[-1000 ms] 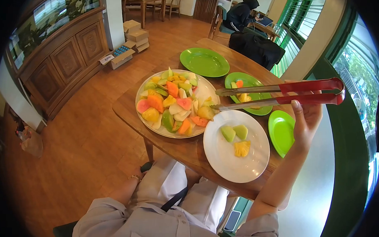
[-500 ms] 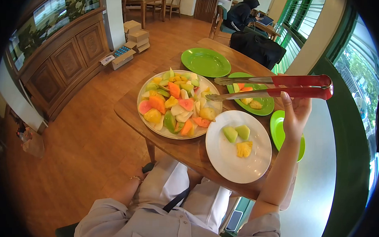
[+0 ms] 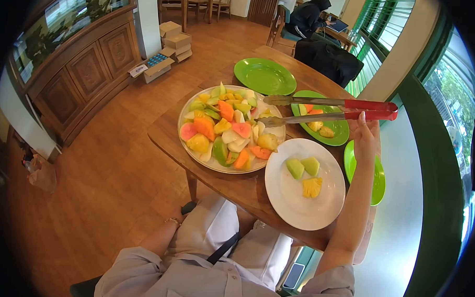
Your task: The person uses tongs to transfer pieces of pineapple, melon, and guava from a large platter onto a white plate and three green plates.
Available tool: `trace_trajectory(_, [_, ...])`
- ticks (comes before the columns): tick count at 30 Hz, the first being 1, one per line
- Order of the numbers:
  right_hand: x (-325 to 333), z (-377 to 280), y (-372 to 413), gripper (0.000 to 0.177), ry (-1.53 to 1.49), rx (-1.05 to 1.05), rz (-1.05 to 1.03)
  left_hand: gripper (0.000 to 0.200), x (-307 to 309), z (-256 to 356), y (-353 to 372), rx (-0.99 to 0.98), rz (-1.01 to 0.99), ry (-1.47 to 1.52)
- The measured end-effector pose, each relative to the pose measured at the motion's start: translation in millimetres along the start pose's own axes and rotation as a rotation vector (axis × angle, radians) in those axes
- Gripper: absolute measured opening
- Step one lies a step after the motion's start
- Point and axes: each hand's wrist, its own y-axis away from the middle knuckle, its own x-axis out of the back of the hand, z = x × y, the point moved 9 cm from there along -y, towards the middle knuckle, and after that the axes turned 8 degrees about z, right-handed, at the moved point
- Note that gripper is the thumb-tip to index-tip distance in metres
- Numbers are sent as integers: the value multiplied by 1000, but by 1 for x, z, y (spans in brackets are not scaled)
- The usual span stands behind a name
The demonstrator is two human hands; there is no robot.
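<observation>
My right hand point(image 3: 364, 134) grips the red handles of metal tongs point(image 3: 382, 115), whose arms are spread apart. The tongs' tips hang over the right part of a round platter point(image 3: 223, 170) heaped with cut fruit, and nothing shows pinched between them. Below the tongs, a white plate point(image 3: 293, 208) holds two pale green melon pieces point(image 3: 303, 167) and one pineapple piece point(image 3: 312, 187). My left hand point(image 3: 182, 216) is down beside my thigh, near a small dark object point(image 3: 189, 207); its fingers are mostly hidden.
A green plate point(image 3: 264, 76) stands at the back, another green plate point(image 3: 343, 135) with fruit pieces lies behind the tongs, and a third green plate point(image 3: 378, 179) is right of my forearm. A person point(image 3: 310, 17) sits farther off. Cardboard boxes point(image 3: 177, 40) are on the floor.
My right hand and the tongs have shifted slightly left and lower, bringing the tips a little farther over the platter. The whole view has turned slightly. My left hand has stayed by my thigh.
</observation>
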Motion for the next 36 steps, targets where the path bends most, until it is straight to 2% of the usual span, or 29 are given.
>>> trace_trajectory(6, [30,20,-4,27,-45,-73,42,51,3,5,5,3,-6,-14])
trace_trajectory(13, [33,22,-5,26,-3,-78,72,47,4,9,7,-20,-29,-30])
trace_trajectory(25, [40,21,-7,21,51,-43,169,48,9,14,9,-17,-9,-36])
trace_trajectory(30, [39,9,-8,18,69,69,173,48,13,18,14,-14,-10,-1])
trace_trajectory(36, [39,5,-7,19,95,88,215,46,12,18,11,-17,1,-16])
